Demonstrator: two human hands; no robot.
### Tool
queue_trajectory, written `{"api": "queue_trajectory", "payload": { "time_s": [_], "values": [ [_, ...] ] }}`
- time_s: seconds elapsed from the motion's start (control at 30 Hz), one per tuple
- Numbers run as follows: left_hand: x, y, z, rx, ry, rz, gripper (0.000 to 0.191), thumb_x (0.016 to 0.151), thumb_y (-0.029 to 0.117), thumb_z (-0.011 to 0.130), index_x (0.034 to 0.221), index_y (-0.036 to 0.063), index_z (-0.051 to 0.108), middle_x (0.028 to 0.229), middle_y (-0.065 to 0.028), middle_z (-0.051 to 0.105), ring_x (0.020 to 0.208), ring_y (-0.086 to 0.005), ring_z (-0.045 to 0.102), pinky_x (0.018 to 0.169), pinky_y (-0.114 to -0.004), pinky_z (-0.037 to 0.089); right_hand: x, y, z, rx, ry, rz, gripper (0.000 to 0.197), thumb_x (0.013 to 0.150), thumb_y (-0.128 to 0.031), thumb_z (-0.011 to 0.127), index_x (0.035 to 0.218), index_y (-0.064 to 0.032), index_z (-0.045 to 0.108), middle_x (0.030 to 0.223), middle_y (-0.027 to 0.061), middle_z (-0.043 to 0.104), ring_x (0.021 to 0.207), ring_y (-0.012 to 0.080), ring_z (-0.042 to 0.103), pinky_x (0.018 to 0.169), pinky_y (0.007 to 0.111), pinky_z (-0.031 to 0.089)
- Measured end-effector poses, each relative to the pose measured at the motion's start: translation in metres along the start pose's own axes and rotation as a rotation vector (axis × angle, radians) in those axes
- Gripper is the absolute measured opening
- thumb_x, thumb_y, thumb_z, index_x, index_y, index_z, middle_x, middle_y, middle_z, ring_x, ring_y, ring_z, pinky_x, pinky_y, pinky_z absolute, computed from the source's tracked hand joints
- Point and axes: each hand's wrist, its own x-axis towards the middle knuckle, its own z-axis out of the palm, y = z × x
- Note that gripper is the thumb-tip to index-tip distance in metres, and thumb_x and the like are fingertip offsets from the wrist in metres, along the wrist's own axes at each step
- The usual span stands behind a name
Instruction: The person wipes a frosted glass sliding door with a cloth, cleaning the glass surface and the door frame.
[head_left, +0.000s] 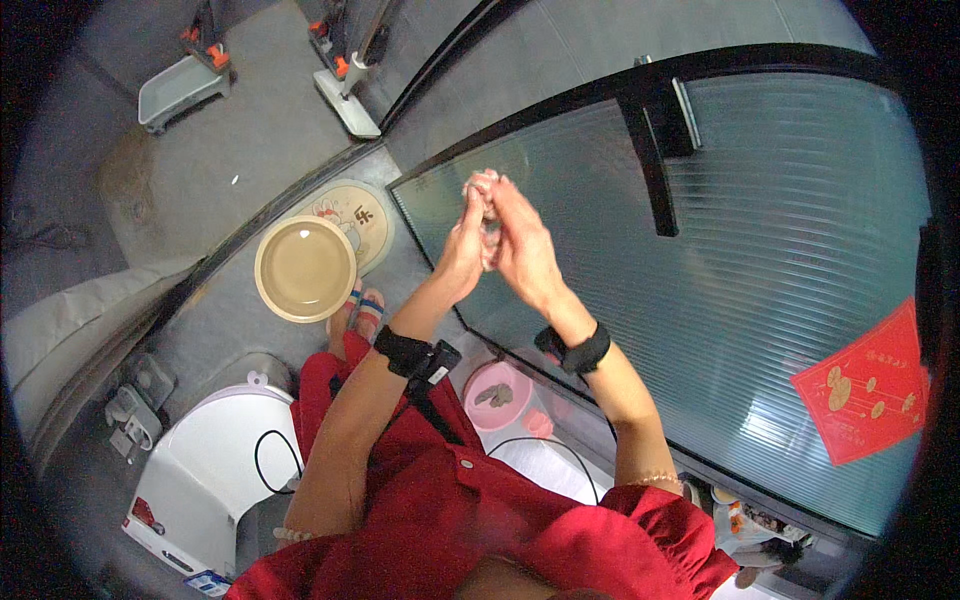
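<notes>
Both hands are raised together near the middle of the head view, in front of a ribbed glass panel (600, 300). My left hand (461, 247) and my right hand (525, 247) face each other, with a small crumpled, whitish-pink wet-looking thing (484, 184) between their fingers and palms. Its kind cannot be told. Black straps are round both wrists. Below and to the left of the hands is a round beige basin (305, 270) holding water, beside a round mat (367, 217) with a cartoon print.
A pink basin (499, 397) with a grey-brown cloth (495, 395) in it stands by the glass panel's foot. A flat mop (346, 105) leans at the top. A white machine or cabinet (210, 450) is at lower left. A red paper decoration (862, 382) hangs on the glass.
</notes>
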Motion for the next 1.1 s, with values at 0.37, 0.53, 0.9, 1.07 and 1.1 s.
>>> {"api": "queue_trajectory", "payload": {
  "time_s": [0.37,0.53,0.9,1.07,1.1],
  "values": [
    [0.048,0.061,0.099,0.086,0.082,0.667,0.033,0.1,0.027,0.046,0.124,0.004,0.052,0.098,-0.0063,0.062,0.076,-0.0129,0.061,0.068,-0.028,0.053,0.009,-0.058,-0.133,-0.532,0.62,0.014,0.028,0.089,0.001,0.051,0.116,0.0013,0.059,0.108,0.0154,0.063,0.102,0.0302,0.058,0.09,0.038,0.045],
    [0.062,0.086,0.156,0.169,-0.133,0.849,0.035,0.102,0.02,0.041,0.135,0.0077,0.044,0.103,-0.0055,0.06,0.072,-0.0076,0.054,0.059,-0.021,0.047,0.012,-0.035,-0.13,-0.239,0.6,0.32,0.029,0.1,-0.012,0.039,0.12,0.0012,0.055,0.104,0.0156,0.064,0.095,0.0259,0.061,0.084,0.033,0.047],
    [0.134,0.046,0.134,0.639,0.016,1.143,0.038,0.102,0.026,0.036,0.133,0.0071,0.049,0.128,-0.0076,0.059,0.106,-0.0224,0.06,0.095,-0.033,0.041,0.012,-0.026,-0.129,0.388,0.536,0.425,0.063,0.102,-0.046,0.019,0.127,0.0016,0.052,0.103,0.0136,0.066,0.088,0.0169,0.06,0.079,0.029,0.048],
    [0.151,0.022,0.062,0.837,0.271,0.826,0.051,0.104,0.039,0.023,0.137,0.0069,0.044,0.134,-0.0103,0.054,0.123,-0.0206,0.051,0.104,-0.033,0.038,0.015,-0.021,-0.121,0.163,0.586,0.383,0.053,0.103,-0.036,0.025,0.116,0.0014,0.06,0.089,0.0116,0.069,0.069,0.0136,0.061,0.06,0.027,0.049],
    [0.162,0.018,0.039,0.861,0.265,0.786,0.052,0.104,0.04,0.023,0.14,0.0059,0.04,0.135,-0.0087,0.052,0.123,-0.0171,0.05,0.105,-0.03,0.036,0.018,-0.023,-0.121,0.166,0.574,0.377,0.053,0.103,-0.036,0.025,0.116,0.0014,0.06,0.089,0.0116,0.069,0.069,0.0136,0.061,0.06,0.027,0.049]
  ]
}}
